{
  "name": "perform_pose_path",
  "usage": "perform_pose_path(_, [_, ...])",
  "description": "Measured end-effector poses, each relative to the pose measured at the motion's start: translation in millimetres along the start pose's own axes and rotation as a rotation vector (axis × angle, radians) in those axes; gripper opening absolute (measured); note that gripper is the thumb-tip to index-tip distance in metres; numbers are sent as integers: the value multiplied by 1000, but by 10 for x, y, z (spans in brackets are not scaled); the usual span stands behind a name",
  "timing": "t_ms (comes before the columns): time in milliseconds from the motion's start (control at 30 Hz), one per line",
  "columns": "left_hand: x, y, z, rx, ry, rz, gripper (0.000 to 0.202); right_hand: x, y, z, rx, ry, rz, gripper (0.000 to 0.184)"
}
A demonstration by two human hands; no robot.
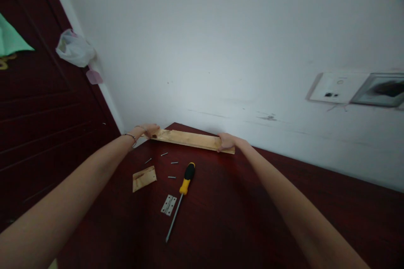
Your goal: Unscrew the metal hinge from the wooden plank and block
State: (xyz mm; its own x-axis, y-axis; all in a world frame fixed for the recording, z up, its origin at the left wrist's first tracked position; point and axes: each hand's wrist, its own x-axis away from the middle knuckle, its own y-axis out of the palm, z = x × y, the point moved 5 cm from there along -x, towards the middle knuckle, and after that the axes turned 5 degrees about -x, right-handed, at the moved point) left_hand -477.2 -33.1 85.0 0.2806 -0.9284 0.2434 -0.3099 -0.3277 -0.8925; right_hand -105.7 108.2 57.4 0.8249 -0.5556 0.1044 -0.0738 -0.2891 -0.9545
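A long, pale wooden board [189, 138] lies across the far part of the dark red table, close to the wall. My left hand [150, 130] grips its left end, and my right hand [225, 141] is wrapped round it near the right end. Nearer to me lie several loose screws [172, 177] and a small wooden piece [144, 178]. A metal hinge [168, 205] with screw holes rests flat beside a screwdriver [184, 185] with a black and yellow handle, its tip pointing toward me.
The dark red tabletop [227, 210] meets a white wall [214, 50] at the back. A wall socket plate [337, 88] is on the right. At left stands a dark red door [38, 105], with a white plastic bag [75, 48] hanging by its frame and a green cloth [12, 38].
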Motion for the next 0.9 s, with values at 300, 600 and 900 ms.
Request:
perform_pose_path(300, [288,-928,417,-169,178,125,56,1448,-321,-348,155,21,128,81])
perform_pose_path(600, [613,-1826,1811,-264,540,362,51,3413,-104,-805,171,357,364,85])
perform_pose_path(900, [781,-2222,3772,-418,1021,730,36,4717,697,-1062,-21,746,514,58])
